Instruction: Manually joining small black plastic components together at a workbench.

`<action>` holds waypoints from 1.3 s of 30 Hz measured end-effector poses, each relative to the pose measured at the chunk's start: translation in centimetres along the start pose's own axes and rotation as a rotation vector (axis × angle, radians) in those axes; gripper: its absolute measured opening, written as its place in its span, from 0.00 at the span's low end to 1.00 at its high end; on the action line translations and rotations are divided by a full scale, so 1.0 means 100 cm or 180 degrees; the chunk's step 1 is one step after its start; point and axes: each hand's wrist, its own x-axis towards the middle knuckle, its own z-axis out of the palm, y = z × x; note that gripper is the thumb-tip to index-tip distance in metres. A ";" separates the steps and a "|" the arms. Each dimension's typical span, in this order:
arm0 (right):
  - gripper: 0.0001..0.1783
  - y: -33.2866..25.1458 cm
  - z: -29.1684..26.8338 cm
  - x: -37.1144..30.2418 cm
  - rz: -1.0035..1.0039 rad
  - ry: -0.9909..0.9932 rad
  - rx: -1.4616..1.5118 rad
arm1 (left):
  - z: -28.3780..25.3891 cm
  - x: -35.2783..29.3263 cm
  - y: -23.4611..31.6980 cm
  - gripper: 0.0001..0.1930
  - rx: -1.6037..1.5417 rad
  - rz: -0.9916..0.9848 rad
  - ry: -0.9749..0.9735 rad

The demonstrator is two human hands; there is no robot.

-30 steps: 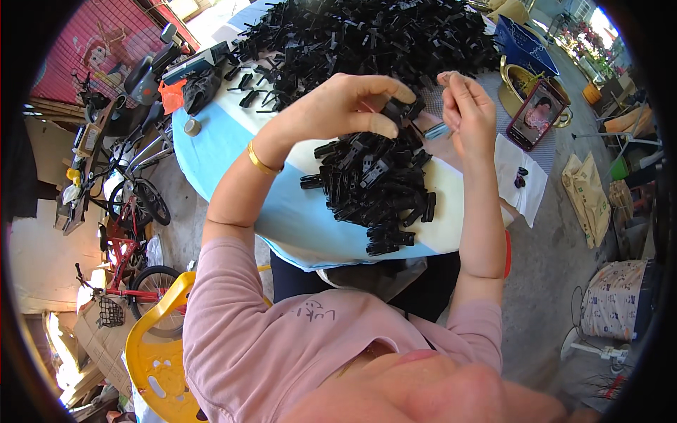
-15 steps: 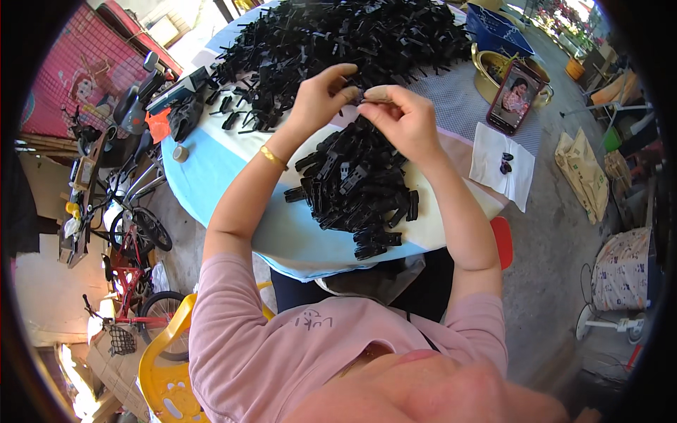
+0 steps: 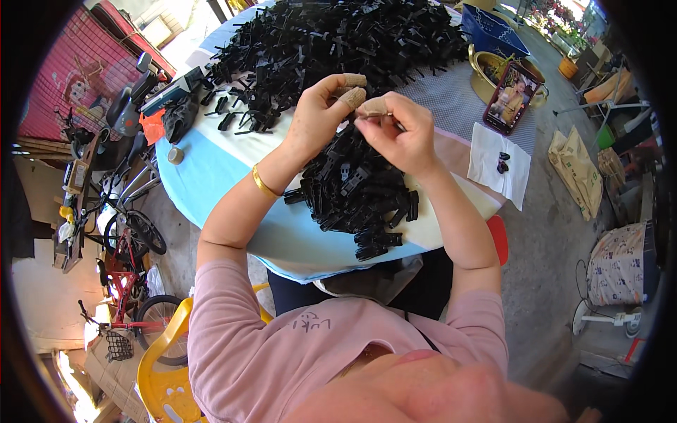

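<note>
Over the table, my left hand (image 3: 321,116) and my right hand (image 3: 403,134) meet fingertip to fingertip, with tan tape wrapped round some fingers. The left thumb and forefinger are drawn close together; whatever lies between them is hidden. My right hand pinches its thumb against its forefinger, and a small dark bit shows there, too small to name. Just below the hands lies a near pile of black plastic clip-like pieces (image 3: 352,187). Beyond them spreads a much larger heap of loose black parts (image 3: 338,42).
A phone (image 3: 509,99) leans against a gold-coloured pot (image 3: 482,67) at the right. Nearby are a white paper (image 3: 485,173) with small dark pieces and a blue basket (image 3: 493,32). At the left stand a small round container (image 3: 175,155), a yellow chair (image 3: 159,366) and bicycles (image 3: 130,282).
My left hand has come down slightly, and its taped thumb and forefinger now point more to the right. The right hand has turned a little. The phone's picture differs.
</note>
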 end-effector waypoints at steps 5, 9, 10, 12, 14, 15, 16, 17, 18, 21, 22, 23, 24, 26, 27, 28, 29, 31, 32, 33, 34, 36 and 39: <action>0.06 -0.003 0.007 -0.001 -0.0231 0.0261 -0.0296 | 0.004 -0.002 -0.005 0.14 0.0273 0.0144 0.0158; 0.02 0.008 0.005 -0.003 0.0604 0.0602 0.0303 | 0.008 -0.005 -0.003 0.17 -0.0187 0.0265 0.0011; 0.03 0.009 0.003 -0.002 0.0928 0.0552 0.0493 | 0.007 -0.007 0.001 0.19 -0.0156 0.0105 -0.0270; 0.03 0.010 0.002 0.000 0.1217 0.0502 0.0685 | 0.011 -0.009 0.005 0.20 -0.0172 0.0254 -0.0513; 0.05 0.010 0.000 0.001 0.1491 0.0384 0.0867 | 0.008 -0.008 0.004 0.20 -0.0134 0.0298 -0.0545; 0.05 0.010 -0.001 0.002 0.1489 0.0377 0.0878 | 0.005 -0.007 0.005 0.21 -0.0254 0.0255 -0.0643; 0.06 0.010 -0.002 0.003 0.1656 0.0365 0.1159 | 0.003 -0.007 0.005 0.21 -0.0375 0.0212 -0.0741; 0.06 0.011 -0.003 0.004 0.1825 0.0350 0.1444 | 0.002 -0.007 0.007 0.21 -0.0367 0.0206 -0.0730; 0.06 0.010 -0.004 0.006 0.1826 0.0342 0.1456 | 0.002 -0.007 0.008 0.22 -0.0318 0.0260 -0.0701; 0.05 0.008 -0.009 0.007 0.2126 0.0180 0.1705 | 0.005 -0.009 0.008 0.22 -0.0262 0.0389 -0.0398; 0.05 0.010 -0.010 0.006 0.2096 0.0122 0.2085 | 0.006 -0.010 0.007 0.21 -0.0259 0.0466 -0.0138; 0.05 0.010 -0.011 0.005 0.2061 0.0064 0.2461 | 0.006 -0.010 0.006 0.21 -0.0257 0.0466 -0.0126; 0.05 0.009 -0.009 0.005 0.2061 0.0052 0.2465 | 0.006 -0.009 0.006 0.21 -0.0053 0.0449 0.0041; 0.07 0.004 -0.003 0.004 0.1991 0.0050 0.1667 | 0.005 -0.009 0.005 0.20 0.0149 0.0434 0.0210; 0.07 0.004 -0.002 0.003 0.1990 0.0047 0.1665 | 0.005 -0.009 0.005 0.18 0.0200 0.0444 0.0176; 0.07 0.006 0.000 0.002 0.1912 0.0060 0.1584 | 0.005 -0.010 0.005 0.17 0.0250 0.0454 0.0141; 0.08 0.007 0.001 0.001 0.1830 0.0068 0.1508 | 0.006 -0.010 0.004 0.17 0.0252 0.0457 0.0147; 0.08 0.008 0.001 0.000 0.1684 0.0068 0.1354 | 0.009 -0.010 0.001 0.14 0.0033 0.0706 0.0316; 0.08 0.008 0.001 0.000 0.1543 0.0072 0.1201 | 0.010 -0.011 0.001 0.14 0.0036 0.0705 0.0319; 0.08 0.007 0.001 0.000 0.1543 0.0070 0.1206 | 0.011 -0.013 0.002 0.13 0.0076 0.0752 0.0384; 0.08 0.006 -0.001 0.000 0.1532 0.0013 0.1105 | 0.011 -0.013 0.002 0.12 0.0116 0.0799 0.0449; 0.07 0.003 -0.002 0.000 0.1521 -0.0047 0.1013 | 0.010 -0.011 -0.001 0.11 0.0326 0.1119 0.0506; 0.07 0.000 -0.001 -0.001 0.1613 -0.0086 0.1092 | 0.007 -0.012 0.002 0.09 0.0949 0.1762 0.0601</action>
